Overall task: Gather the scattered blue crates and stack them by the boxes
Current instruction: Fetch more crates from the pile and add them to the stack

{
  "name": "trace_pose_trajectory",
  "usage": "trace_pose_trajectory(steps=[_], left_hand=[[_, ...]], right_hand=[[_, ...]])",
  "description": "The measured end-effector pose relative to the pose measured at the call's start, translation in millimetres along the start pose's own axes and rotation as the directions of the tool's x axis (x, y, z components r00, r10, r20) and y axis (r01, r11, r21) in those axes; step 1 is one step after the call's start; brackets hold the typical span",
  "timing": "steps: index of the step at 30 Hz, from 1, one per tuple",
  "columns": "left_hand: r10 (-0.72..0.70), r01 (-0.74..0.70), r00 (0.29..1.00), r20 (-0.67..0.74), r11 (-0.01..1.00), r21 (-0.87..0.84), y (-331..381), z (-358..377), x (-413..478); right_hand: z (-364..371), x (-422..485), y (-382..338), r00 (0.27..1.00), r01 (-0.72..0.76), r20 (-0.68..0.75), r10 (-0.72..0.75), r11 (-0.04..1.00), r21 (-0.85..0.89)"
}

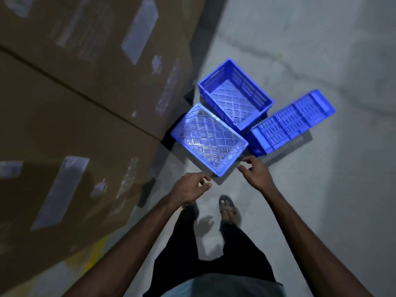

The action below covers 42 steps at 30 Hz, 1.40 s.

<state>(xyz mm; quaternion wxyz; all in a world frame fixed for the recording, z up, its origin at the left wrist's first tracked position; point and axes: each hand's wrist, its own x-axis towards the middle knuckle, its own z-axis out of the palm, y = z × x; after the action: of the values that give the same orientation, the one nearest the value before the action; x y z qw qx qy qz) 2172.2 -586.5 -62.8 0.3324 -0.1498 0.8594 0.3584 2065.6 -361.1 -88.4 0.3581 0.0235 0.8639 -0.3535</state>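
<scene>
Three blue crates sit on the concrete floor (325, 200) against the tall cardboard boxes (85, 108); the nearest crate (209, 139) shows its lattice face upward; the middle crate (234, 97) stands open just behind it; the third crate (293, 123) lies on its side to the right, touching the middle one. The left hand (190, 187) hovers near the nearest crate's corner, fingers loosely curled, holding nothing; the right hand (257, 174) reaches its near edge, fingers relaxed and spread; contact is unclear.

We see three blue crates (235, 99) of slotted, faintly glossy plastic, matt brown cardboard boxes (75, 103) with pale paper labels, and a rough grey concrete floor (321, 189).
</scene>
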Motion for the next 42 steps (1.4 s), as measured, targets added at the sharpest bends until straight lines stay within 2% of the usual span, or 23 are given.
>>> trace_pose_trajectory(steps=[5,9,12,15,19,21,23,27,29,31,35,39,42], left_hand=[[-0.067,0.072,0.996,0.067,0.995,-0.064,-64,-24,101],[-0.124,0.123,0.990,0.074,0.992,0.009,-114,-19,188],[-0.174,0.175,0.985,0.022,0.982,-0.077,-143,2,248],[-0.266,0.246,0.961,-0.074,0.948,-0.203,-174,44,302],[-0.467,0.401,0.879,-0.099,0.834,-0.380,-219,114,371],[-0.572,0.480,0.819,-0.050,0.728,-0.490,-240,147,399],[-0.633,0.515,0.774,0.007,0.623,-0.589,-260,175,423],[-0.699,0.509,0.714,0.031,0.488,-0.709,-293,210,467],[-0.699,0.482,0.713,0.060,0.425,-0.767,-301,220,485],[-0.685,0.438,0.725,0.075,0.374,-0.817,-306,227,500],[-0.661,0.355,0.746,0.086,0.286,-0.890,-310,242,514],[-0.723,0.228,0.690,-0.044,0.274,-0.934,-306,254,510],[-0.755,0.239,0.654,-0.040,0.257,-0.937,-294,258,501]], right_hand=[[42,31,25,0.967,-0.196,-0.143,0.211,0.974,0.117],[99,73,46,0.925,-0.292,-0.175,0.338,0.925,0.242],[145,116,62,0.914,-0.313,-0.173,0.368,0.908,0.277],[185,178,84,0.935,-0.273,-0.169,0.312,0.937,0.216],[230,268,118,0.959,-0.221,-0.157,0.236,0.969,0.111],[250,306,139,0.950,-0.224,-0.202,0.237,0.971,0.087],[270,333,162,0.916,-0.254,-0.285,0.283,0.958,0.134],[307,362,210,0.764,-0.295,-0.471,0.441,0.888,0.353],[318,370,232,0.711,-0.297,-0.498,0.496,0.854,0.426],[326,380,252,0.722,-0.281,-0.446,0.530,0.813,0.511],[335,396,280,0.793,-0.270,-0.270,0.545,0.714,0.646],[342,404,289,0.782,-0.262,-0.294,0.549,0.719,0.644],[343,405,296,0.750,-0.279,-0.306,0.587,0.699,0.658]])
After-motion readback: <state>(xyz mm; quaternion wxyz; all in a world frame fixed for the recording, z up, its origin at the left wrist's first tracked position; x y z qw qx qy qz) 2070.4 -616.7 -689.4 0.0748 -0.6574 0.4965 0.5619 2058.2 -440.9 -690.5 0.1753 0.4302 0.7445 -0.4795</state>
